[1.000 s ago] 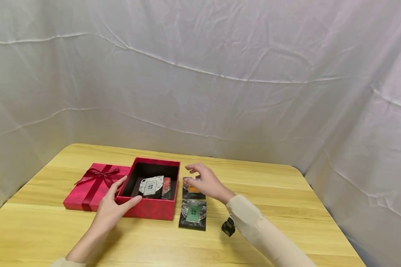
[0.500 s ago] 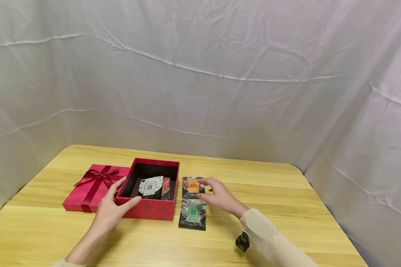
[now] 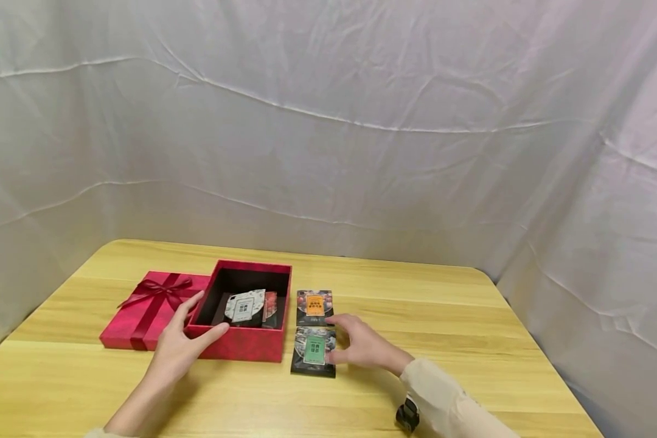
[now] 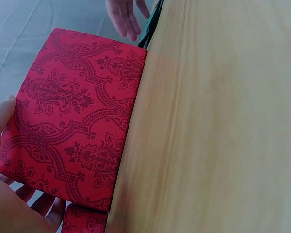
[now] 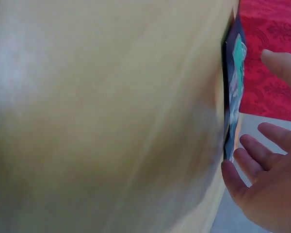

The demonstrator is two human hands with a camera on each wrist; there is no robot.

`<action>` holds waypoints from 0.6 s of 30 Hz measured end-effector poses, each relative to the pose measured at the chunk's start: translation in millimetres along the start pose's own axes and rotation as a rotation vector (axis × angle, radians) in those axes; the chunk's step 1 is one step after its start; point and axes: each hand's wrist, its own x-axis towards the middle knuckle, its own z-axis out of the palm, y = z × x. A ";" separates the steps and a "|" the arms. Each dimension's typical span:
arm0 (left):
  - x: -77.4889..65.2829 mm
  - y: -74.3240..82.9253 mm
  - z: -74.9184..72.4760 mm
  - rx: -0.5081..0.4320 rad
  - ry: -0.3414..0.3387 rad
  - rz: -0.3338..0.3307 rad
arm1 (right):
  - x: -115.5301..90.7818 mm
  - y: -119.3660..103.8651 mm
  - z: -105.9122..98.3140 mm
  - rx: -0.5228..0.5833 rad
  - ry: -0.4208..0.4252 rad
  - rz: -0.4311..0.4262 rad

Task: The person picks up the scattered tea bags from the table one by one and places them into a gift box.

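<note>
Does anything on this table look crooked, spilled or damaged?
Nothing looks spilled or damaged. The white-labelled packet inside the red box looks askew, angled to the walls, whereas the orange-labelled packet and green-labelled packet outside line up neatly.

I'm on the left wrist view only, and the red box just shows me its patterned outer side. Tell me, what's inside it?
Observer: The head view shows a white-patterned packet in the red box, with part of a red packet beside it.
Operator: Where's the lid, and what's on top of it?
Observer: The lid lies beside the box on the table, with a dark red bow on top.
Operator: I see some fingers past the box and a green edge. Any other packet near them?
Observer: Yes, an orange-labelled packet lies just beyond the green-labelled packet, both near the right hand.
</note>
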 end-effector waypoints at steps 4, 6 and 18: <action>-0.6 0.4 -0.3 0.002 0.003 0.001 | -1.4 -1.5 3.4 -0.025 -0.037 -0.023; -0.9 0.4 -0.3 0.005 0.004 0.004 | -1.9 -2.4 4.8 -0.034 -0.051 -0.024; 0.1 -0.4 -0.6 -0.006 -0.007 -0.001 | -4.5 -1.7 11.8 -0.143 -0.082 -0.030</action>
